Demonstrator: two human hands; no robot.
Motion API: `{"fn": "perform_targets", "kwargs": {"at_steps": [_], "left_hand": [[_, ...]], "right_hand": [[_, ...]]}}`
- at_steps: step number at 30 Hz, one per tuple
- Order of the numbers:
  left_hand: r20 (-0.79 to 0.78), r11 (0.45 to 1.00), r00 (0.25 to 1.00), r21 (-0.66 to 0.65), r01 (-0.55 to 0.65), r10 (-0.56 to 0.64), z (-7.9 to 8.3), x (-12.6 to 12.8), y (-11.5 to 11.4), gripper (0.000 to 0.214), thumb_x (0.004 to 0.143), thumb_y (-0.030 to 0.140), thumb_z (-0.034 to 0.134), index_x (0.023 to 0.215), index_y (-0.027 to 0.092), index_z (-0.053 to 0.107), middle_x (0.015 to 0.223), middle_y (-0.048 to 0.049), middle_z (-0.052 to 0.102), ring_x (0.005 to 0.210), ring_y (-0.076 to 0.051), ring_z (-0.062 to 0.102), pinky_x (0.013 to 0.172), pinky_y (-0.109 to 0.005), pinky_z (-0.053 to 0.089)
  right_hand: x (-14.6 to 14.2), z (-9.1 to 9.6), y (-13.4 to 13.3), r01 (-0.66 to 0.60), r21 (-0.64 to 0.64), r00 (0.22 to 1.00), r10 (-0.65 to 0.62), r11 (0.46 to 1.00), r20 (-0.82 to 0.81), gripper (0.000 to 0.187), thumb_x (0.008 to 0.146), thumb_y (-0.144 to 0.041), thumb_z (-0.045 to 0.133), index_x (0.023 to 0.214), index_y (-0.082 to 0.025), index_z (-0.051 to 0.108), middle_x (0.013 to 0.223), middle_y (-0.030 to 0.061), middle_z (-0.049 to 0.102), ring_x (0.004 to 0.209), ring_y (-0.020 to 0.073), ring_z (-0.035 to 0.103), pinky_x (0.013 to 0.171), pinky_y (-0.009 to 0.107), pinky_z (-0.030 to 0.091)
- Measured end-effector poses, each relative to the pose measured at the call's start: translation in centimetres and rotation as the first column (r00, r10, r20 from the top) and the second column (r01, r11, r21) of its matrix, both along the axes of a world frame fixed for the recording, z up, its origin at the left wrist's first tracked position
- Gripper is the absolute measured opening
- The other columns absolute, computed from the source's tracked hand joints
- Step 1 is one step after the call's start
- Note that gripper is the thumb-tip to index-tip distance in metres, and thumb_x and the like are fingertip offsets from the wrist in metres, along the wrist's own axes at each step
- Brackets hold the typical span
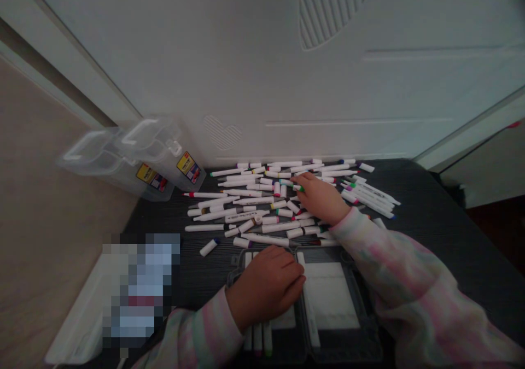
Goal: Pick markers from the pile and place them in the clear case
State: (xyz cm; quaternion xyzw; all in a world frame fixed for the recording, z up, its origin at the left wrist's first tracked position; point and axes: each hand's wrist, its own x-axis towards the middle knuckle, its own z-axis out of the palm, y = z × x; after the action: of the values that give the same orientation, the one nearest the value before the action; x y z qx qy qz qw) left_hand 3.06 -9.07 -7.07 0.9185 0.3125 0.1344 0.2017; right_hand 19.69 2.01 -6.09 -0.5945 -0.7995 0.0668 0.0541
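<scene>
A wide scatter of white markers [262, 199] with coloured caps lies on the dark mat [430, 216] against the white wall. My right hand [322, 198] reaches into the pile, fingers pinched on a marker with a green and red tip [298, 187]. My left hand [266, 284] rests palm down, fingers curled, on the left side of a grey open marker case [353, 303] near me. A few markers [257, 339] stick out from under that hand. Whether it grips one is hidden. Both sleeves are pink and pastel striped.
Two clear plastic carry boxes [135, 158] with yellow labels lie tipped at the back left. A blurred-out patch [141, 292] covers something on a white tray at the left. The light wooden floor [36, 221] is on the left, a door frame [467, 139] on the right.
</scene>
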Motion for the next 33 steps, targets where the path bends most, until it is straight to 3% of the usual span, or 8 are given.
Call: {"fn": "perform_targets", "kwargs": {"at_steps": [33], "left_hand": [[0.004, 1.0, 1.0, 0.005, -0.002, 0.002, -0.02, 0.0, 0.01, 0.019, 0.084, 0.024, 0.037, 0.08, 0.016, 0.055, 0.074, -0.0024, 0.055, 0.071, -0.013, 0.046, 0.065, -0.027, 0.036]], "right_hand": [[0.03, 0.15, 0.06, -0.002, -0.012, 1.0, 0.002, 1.0, -0.003, 0.036, 0.079, -0.02, 0.036, 0.113, -0.019, 0.05, 0.113, 0.0068, 0.053, 0.092, 0.0201, 0.055, 0.071, 0.029, 0.042]]}}
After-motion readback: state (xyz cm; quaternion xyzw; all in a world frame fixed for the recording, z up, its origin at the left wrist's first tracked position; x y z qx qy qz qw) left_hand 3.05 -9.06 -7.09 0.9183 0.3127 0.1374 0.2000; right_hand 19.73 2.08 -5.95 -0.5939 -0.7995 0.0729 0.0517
